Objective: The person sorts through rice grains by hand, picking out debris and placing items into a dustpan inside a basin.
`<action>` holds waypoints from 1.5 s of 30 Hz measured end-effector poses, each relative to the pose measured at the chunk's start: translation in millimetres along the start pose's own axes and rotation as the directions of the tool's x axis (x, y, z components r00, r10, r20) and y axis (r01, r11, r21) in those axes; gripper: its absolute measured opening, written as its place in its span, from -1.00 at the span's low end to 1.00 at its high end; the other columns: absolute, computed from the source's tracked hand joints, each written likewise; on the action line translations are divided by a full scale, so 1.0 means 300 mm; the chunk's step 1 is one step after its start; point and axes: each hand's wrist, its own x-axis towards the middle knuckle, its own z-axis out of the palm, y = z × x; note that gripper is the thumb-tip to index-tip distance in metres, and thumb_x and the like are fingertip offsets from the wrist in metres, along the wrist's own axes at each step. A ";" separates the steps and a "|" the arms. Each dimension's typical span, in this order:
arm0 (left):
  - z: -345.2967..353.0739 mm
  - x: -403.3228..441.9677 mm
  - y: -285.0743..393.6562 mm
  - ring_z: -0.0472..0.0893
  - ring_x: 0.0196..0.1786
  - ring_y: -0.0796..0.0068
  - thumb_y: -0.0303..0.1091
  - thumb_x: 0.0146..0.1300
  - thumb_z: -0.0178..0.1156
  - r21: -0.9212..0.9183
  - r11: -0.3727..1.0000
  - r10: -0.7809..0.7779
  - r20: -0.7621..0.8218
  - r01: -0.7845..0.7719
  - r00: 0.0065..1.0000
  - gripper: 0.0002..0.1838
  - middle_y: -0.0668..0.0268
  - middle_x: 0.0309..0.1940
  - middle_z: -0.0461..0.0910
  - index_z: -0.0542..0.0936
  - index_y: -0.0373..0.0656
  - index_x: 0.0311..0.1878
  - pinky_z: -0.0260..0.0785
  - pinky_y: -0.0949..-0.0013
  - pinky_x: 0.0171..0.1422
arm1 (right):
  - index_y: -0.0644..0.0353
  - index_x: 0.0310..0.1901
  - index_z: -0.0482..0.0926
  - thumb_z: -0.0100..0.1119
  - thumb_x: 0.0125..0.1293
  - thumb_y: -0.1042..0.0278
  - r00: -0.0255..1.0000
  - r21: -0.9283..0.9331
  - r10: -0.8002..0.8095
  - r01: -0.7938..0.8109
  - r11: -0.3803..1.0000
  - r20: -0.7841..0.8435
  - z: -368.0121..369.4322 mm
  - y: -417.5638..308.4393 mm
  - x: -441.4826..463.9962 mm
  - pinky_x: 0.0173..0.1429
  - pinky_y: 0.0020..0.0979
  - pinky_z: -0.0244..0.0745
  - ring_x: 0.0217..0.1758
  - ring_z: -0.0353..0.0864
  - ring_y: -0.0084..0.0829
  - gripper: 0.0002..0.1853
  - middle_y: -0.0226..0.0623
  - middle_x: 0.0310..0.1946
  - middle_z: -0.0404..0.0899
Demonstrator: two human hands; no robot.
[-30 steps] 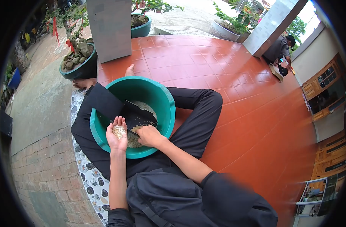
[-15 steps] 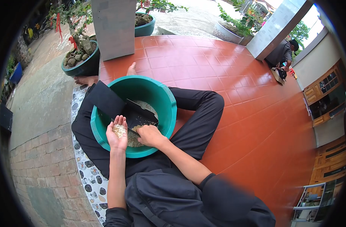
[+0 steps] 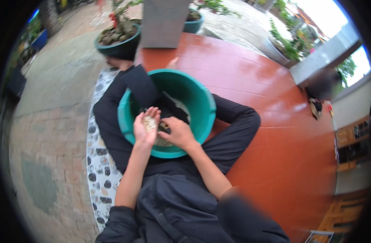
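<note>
I see the left hand (image 3: 142,131) wide, palm up under pale grain (image 3: 149,124), just left of frame centre, over the green tub (image 3: 204,107). Right hand (image 3: 179,132) curls beside it; can't tell its grip.

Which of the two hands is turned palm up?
The left hand: pale grains lie on its upturned palm, whereas the right hand shows its back.

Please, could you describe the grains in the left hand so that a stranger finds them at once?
At the left edge of the red floor, find the green tub. Over its near left side, the left hand is turned palm up, and the grains lie on it. They make a small pale heap on skin, while the other grains lie down inside the tub.
</note>
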 end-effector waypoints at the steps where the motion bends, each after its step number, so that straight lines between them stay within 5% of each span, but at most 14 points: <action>1: -0.001 0.001 -0.004 0.56 0.05 0.12 -0.23 0.40 -0.23 -0.001 1.000 0.010 -0.003 -0.010 1.000 -0.56 -0.03 -0.03 0.56 0.45 -0.43 0.05 0.48 0.26 0.13 | 0.18 -0.08 0.54 0.37 -0.01 0.16 1.000 -0.015 0.009 -0.009 1.000 -0.003 0.002 -0.003 0.006 -0.16 -0.23 0.52 -0.20 0.60 -0.15 -0.54 -0.19 -0.25 0.57; 3: 0.018 -0.011 -0.007 0.55 0.09 0.13 -0.23 0.41 -0.22 0.008 1.000 0.012 -0.036 -0.011 0.999 -0.57 0.00 0.02 0.54 0.46 -0.41 0.05 0.47 0.26 0.15 | 0.18 -0.07 0.55 0.40 -0.02 0.24 1.000 0.010 -0.021 0.021 1.000 0.002 0.002 -0.012 0.013 -0.16 -0.24 0.52 -0.21 0.60 -0.16 -0.55 -0.21 -0.26 0.57; 6: 0.018 -0.011 -0.015 0.56 0.06 0.15 -0.20 0.42 -0.25 -0.014 1.000 0.005 0.007 -0.005 1.000 -0.54 0.02 -0.01 0.56 0.46 -0.40 0.06 0.49 0.27 0.11 | 0.21 -0.08 0.55 0.42 -0.05 0.31 0.998 0.036 0.057 -0.058 0.998 0.028 -0.015 -0.051 0.020 -0.37 -0.35 0.46 -0.52 0.51 -0.37 -0.55 -0.27 -0.35 0.52; 10: 0.037 -0.021 -0.012 0.54 0.09 0.13 -0.15 0.44 -0.29 0.000 1.000 0.009 0.012 -0.009 1.000 -0.51 0.00 -0.01 0.55 0.45 -0.40 0.07 0.48 0.26 0.12 | 0.23 -0.08 0.55 0.41 -0.05 0.34 1.000 0.031 0.021 -0.021 0.999 -0.015 -0.015 -0.061 0.021 -0.41 -0.39 0.44 -0.55 0.50 -0.41 -0.56 -0.30 -0.32 0.50; 13: 0.042 -0.023 -0.008 0.54 0.09 0.11 -0.14 0.44 -0.29 -0.018 1.000 0.007 0.032 -0.006 0.999 -0.50 -0.01 0.00 0.55 0.45 -0.41 0.07 0.48 0.25 0.13 | 0.22 -0.08 0.55 0.42 -0.09 0.29 0.997 -0.004 0.079 -0.079 0.997 0.008 -0.023 -0.082 0.019 -0.33 -0.37 0.47 -0.43 0.54 -0.39 -0.53 -0.31 -0.29 0.51; 15: 0.052 -0.031 -0.008 0.57 0.05 0.12 -0.09 0.45 -0.33 -0.025 1.000 0.004 0.024 -0.003 1.000 -0.46 -0.01 -0.02 0.56 0.45 -0.41 0.07 0.49 0.26 0.12 | 0.22 -0.11 0.57 0.42 -0.12 0.24 0.985 -0.241 -0.122 0.091 0.966 -0.118 -0.026 -0.077 0.019 -0.20 -0.32 0.48 -0.26 0.55 -0.31 -0.52 -0.30 -0.25 0.52; 18: 0.063 -0.037 -0.007 0.57 0.05 0.10 -0.08 0.45 -0.35 -0.036 0.999 0.008 0.039 -0.007 0.999 -0.44 -0.03 -0.01 0.55 0.45 -0.42 0.07 0.49 0.24 0.13 | 0.22 -0.14 0.58 0.42 -0.15 0.20 0.973 -0.221 -0.115 0.069 0.973 -0.203 -0.027 -0.073 0.021 -0.11 -0.28 0.47 -0.14 0.53 -0.23 -0.52 -0.27 -0.21 0.53; 23: 0.052 -0.028 -0.017 0.54 0.09 0.11 -0.05 0.46 -0.38 -0.046 0.999 -0.016 0.064 0.019 0.998 -0.41 -0.03 0.01 0.54 0.43 -0.41 0.09 0.43 0.18 0.20 | 0.19 -0.26 0.60 0.28 -0.04 0.53 0.933 -0.104 -0.254 0.234 0.967 -0.254 -0.030 -0.089 0.042 -0.16 -0.28 0.44 -0.24 0.53 -0.25 -0.77 -0.28 -0.33 0.55; 33: 0.070 -0.049 -0.001 0.49 0.17 0.25 -0.03 0.46 -0.42 0.099 0.990 -0.106 0.064 0.099 0.992 -0.40 0.07 0.15 0.50 0.41 -0.33 0.18 0.28 0.21 0.33 | 0.18 -0.36 0.61 0.25 0.00 0.45 0.940 -0.205 -0.338 0.324 0.924 -0.038 -0.023 -0.105 0.120 -0.20 -0.31 0.46 -0.27 0.55 -0.34 -0.88 -0.36 -0.41 0.54; 45: 0.047 -0.030 -0.010 0.50 0.15 0.25 -0.03 0.45 -0.41 0.151 0.980 -0.142 0.099 0.126 0.985 -0.40 0.09 0.12 0.52 0.44 -0.32 0.16 0.28 0.20 0.33 | 0.17 -0.42 0.61 0.26 -0.03 0.45 0.940 -0.203 -0.339 0.325 0.924 -0.037 -0.025 -0.109 0.122 -0.21 -0.34 0.48 -0.30 0.57 -0.36 -0.90 -0.38 -0.41 0.56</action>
